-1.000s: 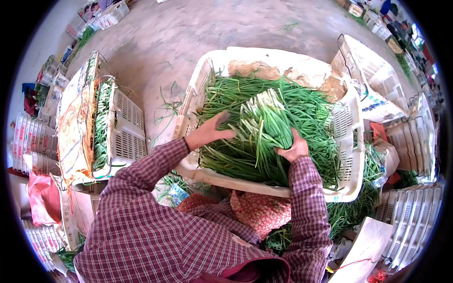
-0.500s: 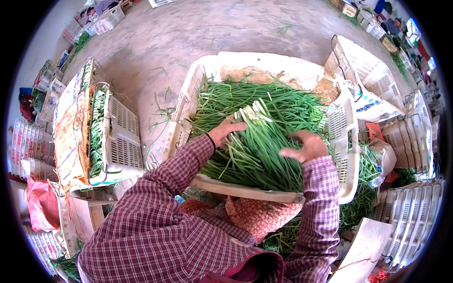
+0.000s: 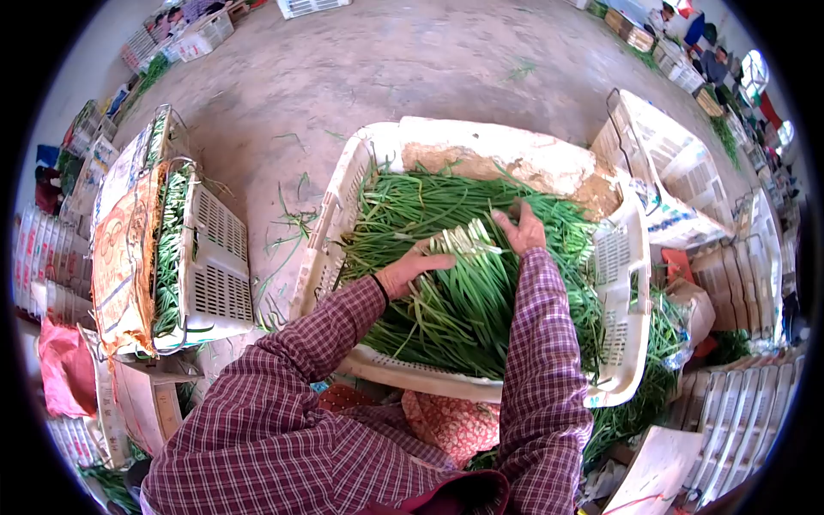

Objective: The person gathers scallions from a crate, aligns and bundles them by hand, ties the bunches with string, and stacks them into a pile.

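Note:
My left hand [image 3: 414, 269] is closed round a bunch of garlic chives [image 3: 470, 287], with its thumb across the pale stem ends. The green leaves of the bunch trail toward me. At the right of those pale ends is my right hand [image 3: 524, 230], thumb and fingers apart; whether it touches the stems I cannot tell. Both hands are over a white plastic crate [image 3: 620, 322] that holds a thick layer of loose chives [image 3: 412, 199]. A worn white and brown slab [image 3: 498, 153] lies along the crate's far side.
To the left stands a crate [image 3: 219, 249] packed with chives and covered with a printed sack [image 3: 129, 249]. Another white crate [image 3: 665, 150] is at the right. Stacked crates [image 3: 742, 421] and a board [image 3: 657, 472] are at lower right. Other people sit far off along both walls.
My right hand has moved up and left, from beside the leaves to beside the pale stem ends. My left hand keeps its hold and sits slightly lower in view.

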The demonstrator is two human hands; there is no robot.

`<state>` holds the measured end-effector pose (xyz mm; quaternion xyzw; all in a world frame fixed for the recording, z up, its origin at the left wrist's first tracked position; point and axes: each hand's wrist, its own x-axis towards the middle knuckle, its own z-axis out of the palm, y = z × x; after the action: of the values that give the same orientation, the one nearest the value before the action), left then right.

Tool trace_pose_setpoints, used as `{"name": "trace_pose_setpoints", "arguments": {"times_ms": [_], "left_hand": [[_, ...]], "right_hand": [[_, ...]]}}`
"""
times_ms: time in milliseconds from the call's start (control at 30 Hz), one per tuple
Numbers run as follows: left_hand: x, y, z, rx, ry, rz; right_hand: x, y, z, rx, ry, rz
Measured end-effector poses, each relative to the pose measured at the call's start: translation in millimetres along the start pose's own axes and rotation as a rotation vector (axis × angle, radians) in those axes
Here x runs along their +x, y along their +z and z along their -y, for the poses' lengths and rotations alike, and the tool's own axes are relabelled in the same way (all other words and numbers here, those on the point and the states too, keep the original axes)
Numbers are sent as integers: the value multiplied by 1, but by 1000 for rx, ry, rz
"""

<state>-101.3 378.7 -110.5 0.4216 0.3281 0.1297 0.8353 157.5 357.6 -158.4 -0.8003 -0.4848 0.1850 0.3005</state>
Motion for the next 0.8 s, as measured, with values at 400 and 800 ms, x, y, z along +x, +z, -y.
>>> {"name": "trace_pose_setpoints", "arguments": {"times_ms": [400, 800], "left_hand": [[-1, 3, -6, -3, 118, 115], [25, -4, 16, -33, 224, 187]], "right_hand": [[21, 32, -37, -150, -462, -85], [41, 76, -115, -465, -282, 214]]}}
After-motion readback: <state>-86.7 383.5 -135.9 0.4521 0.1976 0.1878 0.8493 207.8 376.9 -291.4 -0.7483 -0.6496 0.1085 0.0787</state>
